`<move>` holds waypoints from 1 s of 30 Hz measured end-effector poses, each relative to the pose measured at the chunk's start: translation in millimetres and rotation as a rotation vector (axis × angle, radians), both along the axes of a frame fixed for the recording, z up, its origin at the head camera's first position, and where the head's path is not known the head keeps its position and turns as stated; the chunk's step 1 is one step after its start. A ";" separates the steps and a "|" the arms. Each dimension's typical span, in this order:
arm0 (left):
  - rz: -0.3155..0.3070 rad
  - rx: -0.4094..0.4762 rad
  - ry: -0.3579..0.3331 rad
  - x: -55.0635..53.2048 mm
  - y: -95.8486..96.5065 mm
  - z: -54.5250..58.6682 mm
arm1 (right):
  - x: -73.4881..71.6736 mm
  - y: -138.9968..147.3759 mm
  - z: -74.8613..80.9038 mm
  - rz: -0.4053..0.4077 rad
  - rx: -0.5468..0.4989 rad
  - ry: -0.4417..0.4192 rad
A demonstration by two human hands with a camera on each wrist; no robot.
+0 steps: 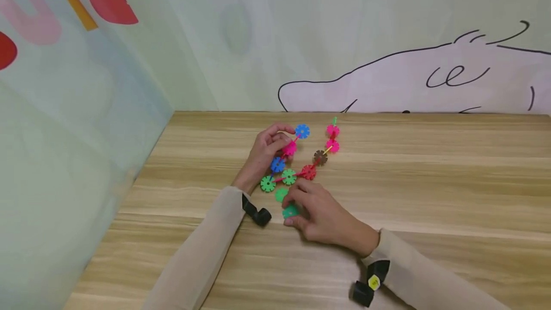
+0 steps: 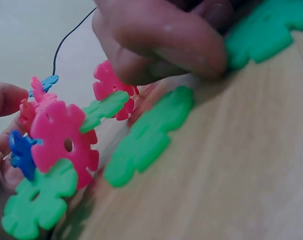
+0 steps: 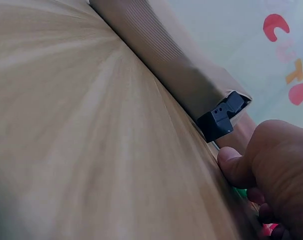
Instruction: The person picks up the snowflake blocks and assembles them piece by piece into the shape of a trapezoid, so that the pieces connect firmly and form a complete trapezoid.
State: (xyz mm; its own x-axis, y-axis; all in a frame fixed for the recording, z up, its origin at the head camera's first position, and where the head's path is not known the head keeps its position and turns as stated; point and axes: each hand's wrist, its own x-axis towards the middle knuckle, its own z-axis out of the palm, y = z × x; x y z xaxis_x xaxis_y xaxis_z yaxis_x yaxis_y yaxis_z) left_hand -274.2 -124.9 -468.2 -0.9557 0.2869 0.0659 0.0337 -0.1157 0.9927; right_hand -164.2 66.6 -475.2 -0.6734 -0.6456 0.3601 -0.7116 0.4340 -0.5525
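A chain of notched plastic flower discs, linked edge to edge, lies bent into a V on the table. My left hand (image 1: 262, 154) pinches a pink disc (image 1: 291, 148) on its left arm, below the blue end disc (image 1: 302, 131). At the bend, in the left wrist view, a pink connecting disc (image 2: 56, 127) stands upright between green discs. My right hand (image 1: 329, 214) is low over the table, thumb and forefinger on either side of a loose green disc (image 1: 291, 211). Another loose green disc (image 1: 281, 194) lies flat beside its fingertips.
Red (image 1: 309, 172) and brown discs (image 1: 320, 157) run up the chain's right arm to a green one (image 1: 335, 121) near the table's back edge. A wall with drawings rises behind the wooden table (image 1: 430, 181). Black cameras (image 1: 258, 214) are strapped to both wrists.
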 end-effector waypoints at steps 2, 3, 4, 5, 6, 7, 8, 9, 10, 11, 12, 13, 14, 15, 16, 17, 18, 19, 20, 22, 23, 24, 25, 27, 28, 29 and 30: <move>0.001 0.003 -0.004 0.5 -0.3 0.3 | -0.2 -0.5 -0.1 -0.001 0.002 -0.009; 0.001 0.003 -0.005 0.7 -0.4 0.3 | -0.5 -0.7 -0.3 0.001 -0.004 -0.015; 0.000 0.004 -0.006 0.8 -0.6 0.1 | -0.9 -0.9 -0.4 0.003 -0.019 -0.025; 0.000 0.006 -0.006 0.8 -0.8 -0.2 | -1.4 -1.0 -0.7 0.006 -0.039 -0.041; 0.000 0.009 -0.007 0.7 -1.0 -0.7 | -2.0 -1.0 -1.1 0.009 -0.064 -0.061; -0.001 0.011 -0.009 0.7 -1.1 -1.0 | -2.6 -0.9 -1.5 0.011 -0.090 -0.092; -0.002 0.013 -0.009 0.8 -1.2 -1.3 | -3.3 -0.8 -2.1 0.009 -0.117 -0.124; -0.002 0.011 -0.007 0.8 -1.5 -1.7 | -3.7 -0.7 -2.0 0.005 -0.143 -0.162; 0.000 0.005 -0.004 0.9 -1.8 -2.1 | -4.1 -0.5 -1.7 -0.003 -0.171 -0.197; 0.005 -0.011 0.003 0.8 -2.3 -2.5 | -4.5 -0.2 -1.4 -0.014 -0.199 -0.233; 0.010 -0.030 0.010 0.7 -2.7 -2.9 | -4.9 0.0 -0.7 -0.029 -0.227 -0.264; 0.016 -0.052 0.018 0.7 -3.1 -3.1 | -5.4 0.1 0.0 -0.049 -0.255 -0.286; 0.023 -0.074 0.026 0.7 -3.5 -3.5 | -6.2 0.1 0.8 -0.068 -0.288 -0.296; 0.030 -0.100 0.033 0.5 -3.9 -3.8 | -7.1 0.3 1.9 -0.089 -0.324 -0.302; 0.037 -0.126 0.041 0.1 -4.3 -4.3 | -8.3 0.6 2.7 -0.111 -0.361 -0.301; 0.042 -0.146 0.043 -0.2 -4.3 -4.7 | -9.8 1.2 3.5 -0.135 -0.398 -0.303; 0.045 -0.160 0.045 -0.5 -4.1 -4.7 | -11.9 2.0 3.6 -0.160 -0.433 -0.295; 0.047 -0.170 0.047 -0.7 -3.8 -4.8 | -14.1 3.0 4.1 -0.183 -0.471 -0.290; 0.050 -0.181 0.049 -0.8 -3.6 -4.8 | -16.8 4.5 4.3 -0.203 -0.509 -0.285; 0.056 -0.205 0.053 -1.4 -2.7 -4.3 | -23.0 7.6 5.1 -0.251 -0.583 -0.283; 0.059 -0.214 0.051 -1.4 -2.1 -3.9 | -27.0 9.2 5.1 -0.275 -0.620 -0.278; 0.062 -0.224 0.055 -1.6 -1.6 -3.4 | -31.2 10.8 5.2 -0.299 -0.652 -0.268; 0.067 -0.233 0.055 -1.6 -1.3 -3.0 | -35.8 12.4 5.8 -0.321 -0.688 -0.260; 0.073 -0.244 0.059 -1.5 -0.6 -1.9 | -45.3 14.9 6.4 -0.364 -0.740 -0.232; 0.074 -0.243 0.064 -1.6 0.0 -1.8 | -49.9 16.6 6.6 -0.381 -0.760 -0.216; 0.075 -0.244 0.067 -1.5 0.4 -1.9 | -54.3 18.1 6.8 -0.396 -0.771 -0.196; 0.074 -0.244 0.073 -1.5 0.8 -2.0 | -58.2 19.4 7.0 -0.406 -0.787 -0.185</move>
State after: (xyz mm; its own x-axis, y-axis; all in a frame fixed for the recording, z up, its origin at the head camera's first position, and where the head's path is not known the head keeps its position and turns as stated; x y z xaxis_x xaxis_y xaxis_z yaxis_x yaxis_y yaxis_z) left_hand -275.7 -124.1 -470.1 -0.9700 0.2319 0.0729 0.1056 0.1319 0.9856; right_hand -222.4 86.0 -468.2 -0.8867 0.0415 0.4605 -0.4564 0.0811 -0.8861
